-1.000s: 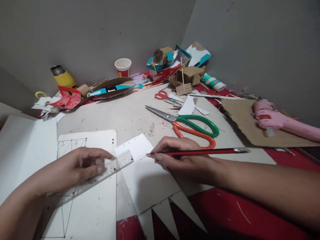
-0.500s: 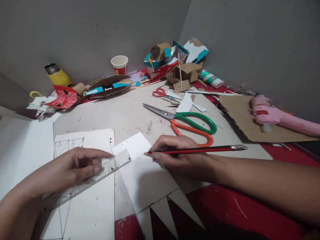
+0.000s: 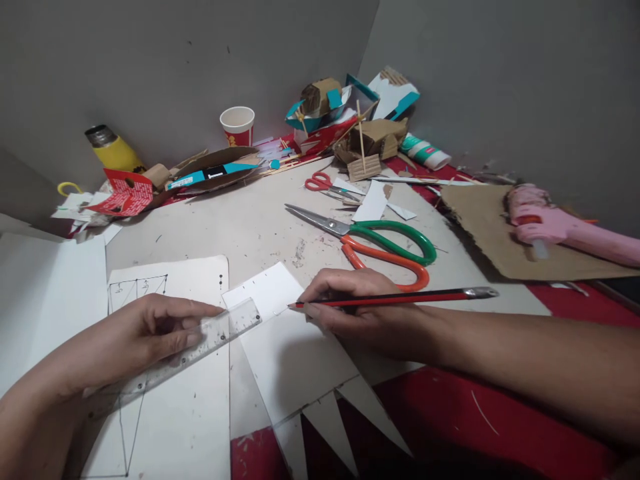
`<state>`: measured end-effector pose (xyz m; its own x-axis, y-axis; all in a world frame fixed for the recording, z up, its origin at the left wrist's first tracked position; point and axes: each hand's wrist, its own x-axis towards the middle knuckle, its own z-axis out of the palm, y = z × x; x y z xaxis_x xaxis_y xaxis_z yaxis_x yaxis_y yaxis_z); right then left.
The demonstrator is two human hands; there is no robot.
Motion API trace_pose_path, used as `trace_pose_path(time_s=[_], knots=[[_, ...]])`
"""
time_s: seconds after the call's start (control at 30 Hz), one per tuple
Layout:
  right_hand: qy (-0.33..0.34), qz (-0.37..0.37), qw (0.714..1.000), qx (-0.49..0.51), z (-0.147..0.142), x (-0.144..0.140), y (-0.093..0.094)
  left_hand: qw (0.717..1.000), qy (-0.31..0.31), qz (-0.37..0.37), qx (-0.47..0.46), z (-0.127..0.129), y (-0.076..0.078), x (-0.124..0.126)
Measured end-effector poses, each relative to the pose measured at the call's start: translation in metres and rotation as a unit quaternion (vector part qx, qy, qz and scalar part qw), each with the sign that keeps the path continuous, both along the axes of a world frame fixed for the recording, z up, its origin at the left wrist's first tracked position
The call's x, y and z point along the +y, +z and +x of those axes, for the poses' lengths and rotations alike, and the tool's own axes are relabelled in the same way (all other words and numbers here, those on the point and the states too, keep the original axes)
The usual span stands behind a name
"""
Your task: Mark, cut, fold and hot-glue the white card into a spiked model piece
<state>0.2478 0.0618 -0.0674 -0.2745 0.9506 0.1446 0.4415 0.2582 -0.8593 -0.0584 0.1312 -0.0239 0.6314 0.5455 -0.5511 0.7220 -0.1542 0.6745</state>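
My left hand [image 3: 150, 340] grips a clear plastic ruler [image 3: 240, 319] between thumb and fingers. The ruler slants up to the right, its far end over a white card piece [image 3: 300, 363] with pointed teeth cut along its lower edge. My right hand [image 3: 350, 303] holds a red and black pencil [image 3: 410, 298], whose tip touches the card beside a short pencil line. Under the left hand and ruler lies a white sheet [image 3: 200, 413] with drawn triangles. Large scissors [image 3: 380, 243] with green and orange handles rest just beyond my right hand.
Small red-handled scissors [image 3: 320, 181] and card scraps [image 3: 373, 202] lie farther back. On the right, a pink glue gun [image 3: 560, 227] sits on brown cardboard [image 3: 480, 227]. Along the wall stand a paper cup [image 3: 237, 127], a yellow bottle [image 3: 117, 150] and cardboard pieces [image 3: 375, 140].
The view has shifted very slightly. Both hands, the ruler and the pencil tip stay in nearly the same places on the card.
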Motion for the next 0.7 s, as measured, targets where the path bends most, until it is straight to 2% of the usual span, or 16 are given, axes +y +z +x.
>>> trace_pose_path(time_s=[0.1,0.43,0.7], knots=[[0.000,-0.002,1.000,0.002,0.000,0.000,0.001,0.999,0.027,-0.046,0.005,0.001,0.001,0.000],[-0.003,-0.014,1.000,0.015,-0.003,-0.004,0.000,0.999,0.018,-0.038,0.013,0.004,0.000,0.001],[0.041,-0.063,0.996,0.049,-0.012,-0.021,0.025,0.999,0.014,-0.035,0.000,0.004,-0.004,0.001]])
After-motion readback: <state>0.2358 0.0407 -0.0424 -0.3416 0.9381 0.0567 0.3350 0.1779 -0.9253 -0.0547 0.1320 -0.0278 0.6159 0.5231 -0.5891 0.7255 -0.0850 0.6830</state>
